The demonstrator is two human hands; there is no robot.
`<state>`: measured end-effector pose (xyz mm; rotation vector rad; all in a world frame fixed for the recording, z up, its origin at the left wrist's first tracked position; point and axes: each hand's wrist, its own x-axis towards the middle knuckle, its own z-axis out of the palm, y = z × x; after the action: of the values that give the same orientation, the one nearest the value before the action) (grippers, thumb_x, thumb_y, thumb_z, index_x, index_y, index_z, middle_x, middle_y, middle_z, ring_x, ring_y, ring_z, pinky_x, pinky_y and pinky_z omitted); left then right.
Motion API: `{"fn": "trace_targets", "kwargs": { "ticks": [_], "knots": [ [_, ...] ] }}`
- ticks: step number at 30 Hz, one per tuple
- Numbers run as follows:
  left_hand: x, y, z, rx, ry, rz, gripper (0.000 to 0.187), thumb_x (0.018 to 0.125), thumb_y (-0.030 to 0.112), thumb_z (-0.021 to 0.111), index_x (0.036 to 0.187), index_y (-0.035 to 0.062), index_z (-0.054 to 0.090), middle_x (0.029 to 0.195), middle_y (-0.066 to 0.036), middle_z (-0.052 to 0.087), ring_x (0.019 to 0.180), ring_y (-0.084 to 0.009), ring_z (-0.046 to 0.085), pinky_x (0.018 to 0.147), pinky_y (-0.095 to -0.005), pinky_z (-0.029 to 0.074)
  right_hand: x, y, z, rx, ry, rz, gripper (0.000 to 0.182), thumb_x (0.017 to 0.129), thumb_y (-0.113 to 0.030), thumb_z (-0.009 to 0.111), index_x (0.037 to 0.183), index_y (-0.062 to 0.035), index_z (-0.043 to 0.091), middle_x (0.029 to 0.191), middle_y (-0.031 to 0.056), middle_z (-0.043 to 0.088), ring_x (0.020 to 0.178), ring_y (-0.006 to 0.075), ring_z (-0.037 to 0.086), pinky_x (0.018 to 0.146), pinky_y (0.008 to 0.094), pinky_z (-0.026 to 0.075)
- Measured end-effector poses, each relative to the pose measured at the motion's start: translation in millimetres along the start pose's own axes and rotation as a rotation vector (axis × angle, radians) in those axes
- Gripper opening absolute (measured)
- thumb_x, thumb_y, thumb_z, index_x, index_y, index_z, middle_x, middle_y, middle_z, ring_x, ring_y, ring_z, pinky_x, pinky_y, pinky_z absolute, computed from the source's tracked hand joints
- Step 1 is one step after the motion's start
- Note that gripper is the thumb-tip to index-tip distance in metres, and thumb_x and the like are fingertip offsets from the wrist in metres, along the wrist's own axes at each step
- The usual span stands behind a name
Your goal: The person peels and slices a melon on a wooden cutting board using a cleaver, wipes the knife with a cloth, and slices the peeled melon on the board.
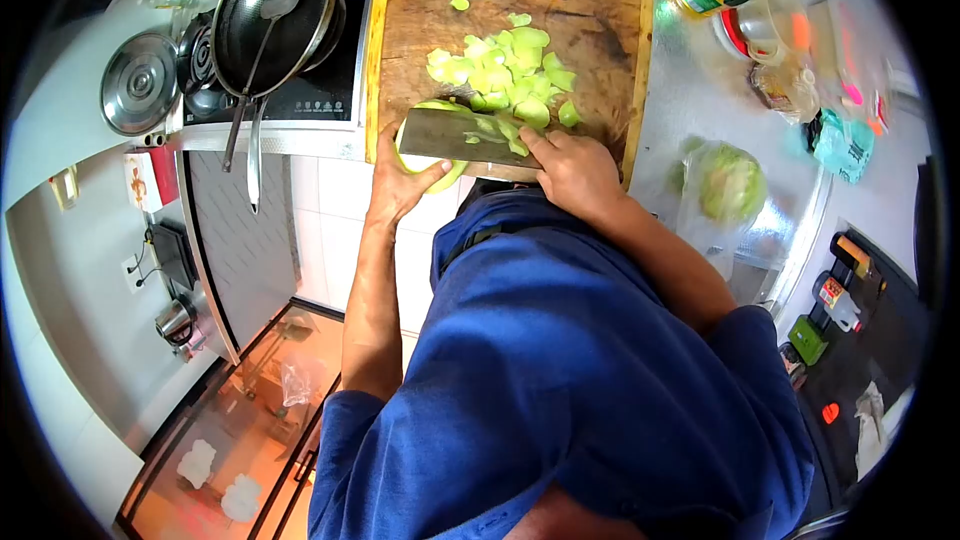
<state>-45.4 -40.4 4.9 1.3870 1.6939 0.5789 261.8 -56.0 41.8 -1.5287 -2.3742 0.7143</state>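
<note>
— What's closest to you?
— My blue shirt (560, 370). Past it, my right hand (575, 168) is closed around the cleaver (450, 135).
— And the left?
— My left hand (400, 180) cups the green vegetable (440, 172) at the board's (590, 30) near edge. Cut slices (505, 70) lie on the board's middle; a pan (275, 15) sits left.
</note>
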Motion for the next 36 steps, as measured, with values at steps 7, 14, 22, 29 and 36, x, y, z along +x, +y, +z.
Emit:
{"fn": "trace_targets", "kwargs": {
  "ticks": [7, 14, 22, 29, 36],
  "knots": [
    [16, 3, -6, -0.007, -0.114, 0.073, 0.103, 0.066, 0.031, 0.098, 0.147, -0.0035, 0.045, 0.138, -0.026, 0.058, 0.132, -0.0354, 0.056, 0.112, -0.0409, 0.045, 3, -12, -3, -0.015, 0.029, 0.001, 0.057, 0.079, -0.018, 0.075, 0.134, -0.0067, 0.064, 0.092, 0.0132, 0.067, 0.078, 0.0336, 0.070, 0.068, 0.0461, 0.057],
    [12, 17, -6, 0.011, -0.170, 0.147, 0.098, 0.063, 0.027, 0.097, 0.144, 0.0011, 0.049, 0.129, -0.022, 0.063, 0.123, -0.0363, 0.061, 0.107, -0.0428, 0.048, 6, -26, -12, -0.038, -0.070, 0.127, 0.056, 0.081, -0.016, 0.071, 0.136, -0.0072, 0.064, 0.098, 0.0178, 0.072, 0.084, 0.0363, 0.071, 0.074, 0.0472, 0.058],
    [9, 15, 1, 0.109, -0.029, 0.215, 0.087, 0.063, 0.029, 0.097, 0.134, 0.0010, 0.056, 0.122, -0.024, 0.066, 0.116, -0.0415, 0.061, 0.102, -0.0460, 0.050, 34, -45, -23, -0.085, -0.150, 0.211, 0.028, 0.086, -0.012, 0.059, 0.111, -0.0048, 0.071, 0.086, 0.0188, 0.074, 0.077, 0.0389, 0.073, 0.068, 0.0513, 0.058],
    [10, 15, -4, 0.064, -0.021, 0.219, 0.086, 0.063, 0.034, 0.097, 0.129, -0.0022, 0.056, 0.120, -0.025, 0.066, 0.114, -0.0423, 0.063, 0.099, -0.0468, 0.051, 68, -60, -25, -0.145, -0.155, 0.193, 0.017, 0.085, -0.009, 0.060, 0.092, -0.0045, 0.075, 0.084, 0.0191, 0.074, 0.075, 0.0388, 0.073, 0.069, 0.0498, 0.059],
    [-10, 36, 6, 0.380, -0.065, 0.321, 0.109, 0.061, 0.030, 0.098, 0.150, 0.0057, 0.040, 0.137, -0.025, 0.052, 0.124, -0.0442, 0.056, 0.100, -0.0503, 0.053, 81, -43, -8, -0.039, -0.213, 0.300, 0.021, 0.082, -0.016, 0.064, 0.093, -0.0039, 0.077, 0.091, 0.0228, 0.074, 0.085, 0.0409, 0.073, 0.075, 0.0515, 0.057]
  ]
}}
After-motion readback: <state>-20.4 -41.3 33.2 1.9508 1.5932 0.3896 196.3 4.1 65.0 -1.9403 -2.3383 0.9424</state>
